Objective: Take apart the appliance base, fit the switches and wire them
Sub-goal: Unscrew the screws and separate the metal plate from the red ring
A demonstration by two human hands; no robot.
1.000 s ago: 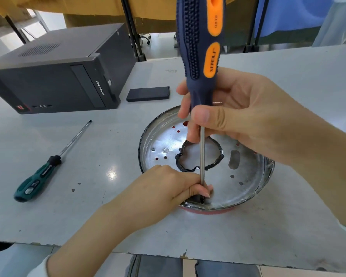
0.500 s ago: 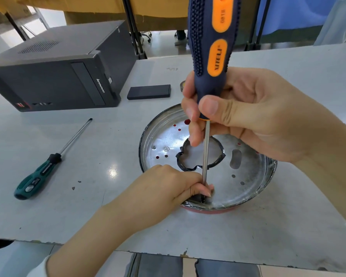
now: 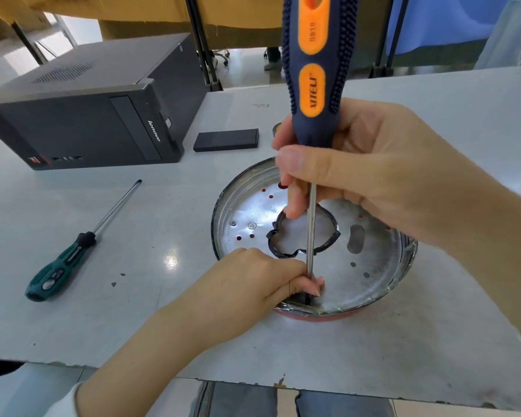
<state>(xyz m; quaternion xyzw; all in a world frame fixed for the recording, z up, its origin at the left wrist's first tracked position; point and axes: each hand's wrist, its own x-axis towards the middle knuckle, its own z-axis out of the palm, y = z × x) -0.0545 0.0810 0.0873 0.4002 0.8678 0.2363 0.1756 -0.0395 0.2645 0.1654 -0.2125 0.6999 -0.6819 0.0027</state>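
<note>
Two hands on one tool. Right hand (image 3: 373,173) wraps the lower end of the blue-and-orange screwdriver (image 3: 315,70): thumb lies across the front just under the handle, fingers curled round behind it, firm closed grip. Handle stands almost upright and runs off the top of the view. Steel shaft (image 3: 311,233) drops straight down from that grip to the near rim of the appliance base (image 3: 373,284).

Left hand (image 3: 253,284) rests on the table edge of the base, knuckles up, fingers curled in tight. Thumb and forefinger pinch the shaft right at its lower end, steadying it. Tip itself is hidden behind those fingertips; cannot tell what it sits in, only a dark spot shows there.

Base is a round shiny metal pan with a red underside showing at the near edge, lying on the grey table (image 3: 163,335) in front of the person, centre-right. Its floor has small holes, some showing red, one oval slot, and a large lobed central cutout (image 3: 301,233) with a dark edge. Shaft crosses in front of that cutout.

Green-handled screwdriver (image 3: 57,272) lies loose on the table to the left, well apart from the base, tip pointing away. Black desktop computer case (image 3: 88,115) sits far left at the back. Small flat black rectangular box (image 3: 226,139) lies between the case and the base.
</note>
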